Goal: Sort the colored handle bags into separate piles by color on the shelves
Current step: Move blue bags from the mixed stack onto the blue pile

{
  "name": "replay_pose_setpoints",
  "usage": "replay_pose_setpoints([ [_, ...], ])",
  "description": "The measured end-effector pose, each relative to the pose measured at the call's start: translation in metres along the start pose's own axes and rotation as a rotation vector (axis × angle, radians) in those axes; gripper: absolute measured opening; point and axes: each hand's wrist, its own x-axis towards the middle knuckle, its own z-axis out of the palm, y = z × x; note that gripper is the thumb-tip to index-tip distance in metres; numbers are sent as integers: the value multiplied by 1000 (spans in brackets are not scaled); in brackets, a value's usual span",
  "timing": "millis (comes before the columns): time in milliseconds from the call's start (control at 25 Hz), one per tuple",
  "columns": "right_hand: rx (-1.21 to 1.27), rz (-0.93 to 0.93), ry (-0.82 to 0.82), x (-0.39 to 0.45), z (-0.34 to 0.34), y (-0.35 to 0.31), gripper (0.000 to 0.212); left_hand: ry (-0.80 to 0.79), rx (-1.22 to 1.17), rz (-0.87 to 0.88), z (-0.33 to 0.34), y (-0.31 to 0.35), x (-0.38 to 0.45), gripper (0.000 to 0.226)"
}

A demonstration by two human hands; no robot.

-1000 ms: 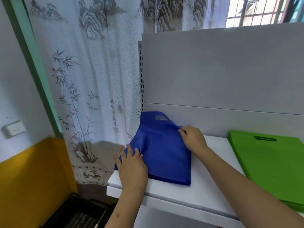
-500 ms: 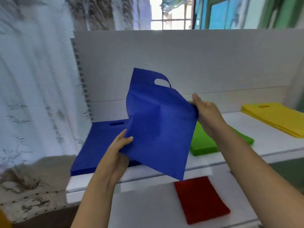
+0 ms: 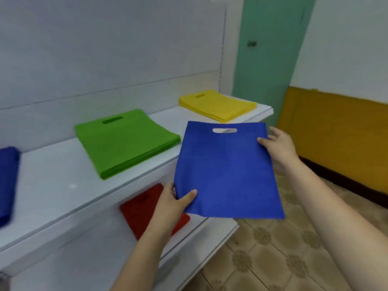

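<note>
- a blue bag (image 3: 227, 171) is held flat in the air in front of the shelves, out past the right end of the lower shelf (image 3: 189, 244) and above the tiled floor (image 3: 273, 248).
- the blue bag is a plain, matte, cloth-like rectangle with an oval cut-out handle near its top edge; light shows through the slot, and faint creases cross its middle.
- the left hand (image 3: 170, 203) pinches the bag's lower left corner, thumb on top and fingers underneath.
- the right hand (image 3: 278, 147) grips the bag's upper right edge, thumb pressed on the front face, the other fingers behind it.
- on the upper shelf (image 3: 52, 179) a green pile (image 3: 123, 141) of the same kind of bags lies flat, handle slot toward the back panel, its stacked edges showing along the near side.
- a yellow pile (image 3: 217, 105) lies at the right end of the same shelf, well apart from the green one.
- a blue pile (image 3: 7, 181) sits at the left edge of the view on the upper shelf, mostly cut off and blurred.
- a red pile (image 3: 142, 206) lies on the lower shelf, partly hidden behind the left hand and wrist.
- a green door frame (image 3: 268, 49) and a white and yellow wall (image 3: 336, 127) stand to the right of the shelves.
</note>
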Motion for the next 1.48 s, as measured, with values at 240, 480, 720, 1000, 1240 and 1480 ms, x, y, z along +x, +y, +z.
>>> replay_pose_setpoints([
  [240,-279,159,-83,97,-57,118,19,-30,12,-370,108,-89,87,27],
  [480,-615,202,-264,190,-43,218,22,-104,89,-661,139,-164,170,30],
  [720,-598,254,-348,265,33,290,27,-107,-128,-799,141,-235,252,28],
  [1000,-670,575,-336,293,90,379,43,166,-466,-840,166,-298,360,23],
  [1240,-44,1073,-187,297,88,439,41,254,-543,-888,202,-313,408,20],
  [1480,-73,896,-319,325,105,438,38,177,150,-946,189,-311,428,43],
])
